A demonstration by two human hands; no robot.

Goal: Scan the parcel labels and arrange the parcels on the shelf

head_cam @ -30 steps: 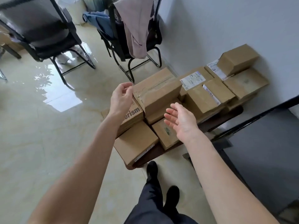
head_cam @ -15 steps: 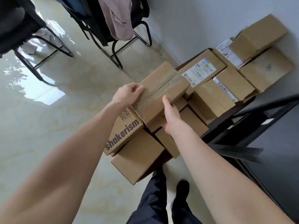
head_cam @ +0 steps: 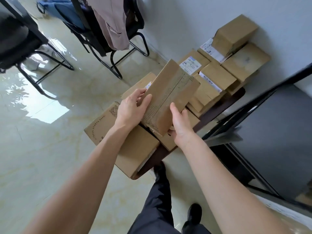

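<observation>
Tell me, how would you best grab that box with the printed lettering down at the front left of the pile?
Probably by its two long side faces, coming from above with a hand on each. The lettered box lies flat and wide, too broad for one hand. Its right end sits under the left hand and the taped parcel, so lift that away first.

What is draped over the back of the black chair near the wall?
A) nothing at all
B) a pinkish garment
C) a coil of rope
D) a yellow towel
B: a pale pinkish garment hangs over the back of the black chair, beyond the taped box that the left hand and the right hand hold.
</observation>
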